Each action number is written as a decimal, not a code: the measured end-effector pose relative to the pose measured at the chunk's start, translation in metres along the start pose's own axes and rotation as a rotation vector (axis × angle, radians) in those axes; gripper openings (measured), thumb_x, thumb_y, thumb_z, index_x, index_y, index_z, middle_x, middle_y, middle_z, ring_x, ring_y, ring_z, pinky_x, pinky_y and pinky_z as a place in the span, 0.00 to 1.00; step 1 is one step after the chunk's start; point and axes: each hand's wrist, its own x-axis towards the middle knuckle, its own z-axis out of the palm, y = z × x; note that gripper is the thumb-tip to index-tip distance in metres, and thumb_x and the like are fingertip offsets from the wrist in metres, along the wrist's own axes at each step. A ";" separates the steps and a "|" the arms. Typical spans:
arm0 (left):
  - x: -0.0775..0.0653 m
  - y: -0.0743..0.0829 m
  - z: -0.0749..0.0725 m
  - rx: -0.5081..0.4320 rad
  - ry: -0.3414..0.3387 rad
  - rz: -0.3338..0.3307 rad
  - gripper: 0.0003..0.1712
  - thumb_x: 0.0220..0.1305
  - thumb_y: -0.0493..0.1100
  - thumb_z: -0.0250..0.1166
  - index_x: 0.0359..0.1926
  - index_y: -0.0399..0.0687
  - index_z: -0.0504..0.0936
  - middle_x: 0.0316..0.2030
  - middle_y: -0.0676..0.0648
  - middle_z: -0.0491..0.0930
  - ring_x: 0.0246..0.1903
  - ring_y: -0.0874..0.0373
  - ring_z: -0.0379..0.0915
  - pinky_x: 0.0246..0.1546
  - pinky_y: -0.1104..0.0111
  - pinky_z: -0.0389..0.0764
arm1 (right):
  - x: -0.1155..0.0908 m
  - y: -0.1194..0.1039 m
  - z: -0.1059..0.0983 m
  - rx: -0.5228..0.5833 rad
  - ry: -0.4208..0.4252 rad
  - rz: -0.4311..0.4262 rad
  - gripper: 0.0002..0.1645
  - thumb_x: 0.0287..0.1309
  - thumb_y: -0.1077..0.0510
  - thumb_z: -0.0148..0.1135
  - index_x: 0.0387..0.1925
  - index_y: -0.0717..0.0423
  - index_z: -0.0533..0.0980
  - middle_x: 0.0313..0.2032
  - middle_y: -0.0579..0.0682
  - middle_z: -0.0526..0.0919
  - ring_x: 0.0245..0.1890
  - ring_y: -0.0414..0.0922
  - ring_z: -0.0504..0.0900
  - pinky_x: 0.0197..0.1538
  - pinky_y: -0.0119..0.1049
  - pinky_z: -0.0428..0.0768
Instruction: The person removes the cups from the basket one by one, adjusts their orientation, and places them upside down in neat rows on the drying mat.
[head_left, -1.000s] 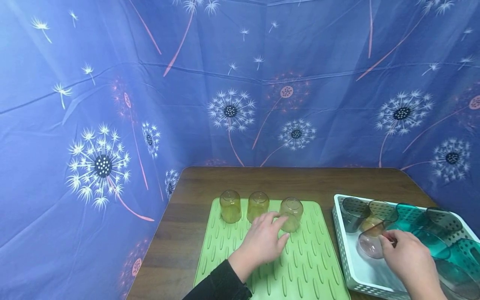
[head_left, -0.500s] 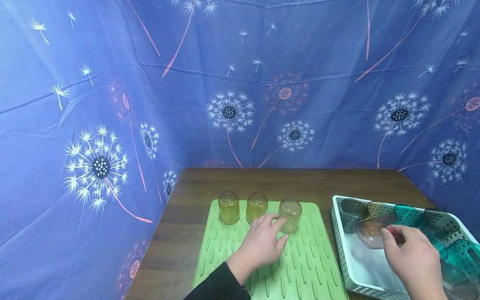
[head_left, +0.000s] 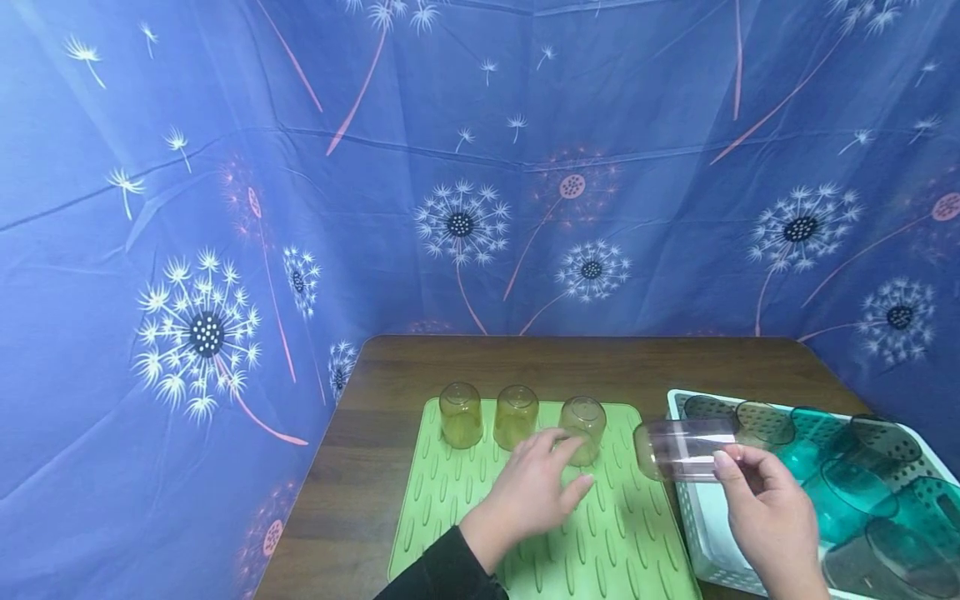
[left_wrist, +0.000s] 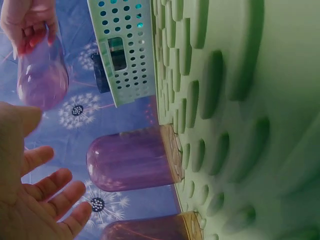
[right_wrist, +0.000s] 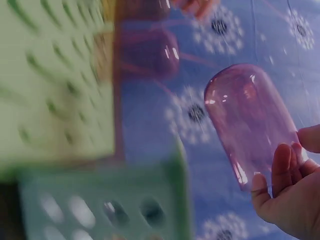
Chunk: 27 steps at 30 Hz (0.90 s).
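My right hand (head_left: pixel 780 517) pinches a clear pink cup (head_left: pixel 675 448) near its rim. That cup lies sideways in the air over the basket's left edge, its rounded base toward the mat; the right wrist view shows thumb and fingers at the rim of the pink cup (right_wrist: pixel 250 120). Over the green ridged mat (head_left: pixel 622 533) hovers my left hand (head_left: pixel 528 487), with loose, spread fingers and nothing in them. Just beyond it a pinkish cup (head_left: pixel 585 412) stands upside down on the mat. Two yellowish cups (head_left: pixel 461 417) stand upside down to its left.
To the right of the mat, a white perforated basket (head_left: pixel 693 533) holds several cups, among them teal cups (head_left: pixel 862 492) and a grey cup (head_left: pixel 885 554). Both stand on a brown wooden table (head_left: pixel 600 358). Behind the table hangs a blue dandelion-print cloth (head_left: pixel 660 242).
My right hand has lifted the pink cup out of the basket and moved it left, tipping it onto its side. The left hand has barely moved.
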 end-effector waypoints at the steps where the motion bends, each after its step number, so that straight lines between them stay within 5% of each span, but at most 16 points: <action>1: 0.000 0.002 0.000 -0.022 -0.005 0.000 0.35 0.76 0.67 0.55 0.78 0.65 0.65 0.74 0.48 0.69 0.72 0.49 0.68 0.72 0.48 0.72 | -0.003 -0.001 0.004 0.030 -0.032 0.006 0.11 0.71 0.59 0.64 0.47 0.65 0.81 0.25 0.15 0.72 0.29 0.15 0.71 0.34 0.17 0.69; 10: -0.003 0.008 0.000 -0.144 0.029 0.122 0.48 0.69 0.70 0.63 0.83 0.69 0.54 0.74 0.54 0.67 0.67 0.55 0.74 0.64 0.59 0.81 | -0.022 -0.001 0.038 0.297 -0.263 0.079 0.12 0.76 0.62 0.57 0.45 0.71 0.77 0.26 0.33 0.81 0.31 0.29 0.78 0.37 0.22 0.75; 18: -0.008 0.005 0.002 -0.194 0.025 0.161 0.51 0.67 0.69 0.67 0.83 0.68 0.53 0.73 0.55 0.67 0.67 0.59 0.73 0.65 0.62 0.80 | -0.037 0.013 0.055 0.768 -0.415 0.198 0.09 0.78 0.64 0.54 0.40 0.55 0.79 0.33 0.39 0.81 0.36 0.34 0.84 0.44 0.24 0.83; 22: -0.007 0.006 0.003 -0.235 0.047 0.173 0.47 0.65 0.65 0.70 0.79 0.64 0.61 0.71 0.53 0.69 0.65 0.59 0.74 0.62 0.64 0.81 | -0.038 0.015 0.056 0.768 -0.453 0.265 0.09 0.79 0.62 0.53 0.40 0.56 0.77 0.35 0.40 0.81 0.37 0.36 0.85 0.45 0.27 0.85; 27: -0.002 0.010 0.001 -0.247 0.078 0.165 0.43 0.63 0.62 0.73 0.74 0.61 0.66 0.69 0.51 0.71 0.60 0.61 0.76 0.56 0.69 0.83 | -0.030 0.007 0.049 0.536 -0.428 0.352 0.13 0.79 0.56 0.54 0.48 0.64 0.76 0.36 0.39 0.81 0.37 0.35 0.83 0.45 0.26 0.82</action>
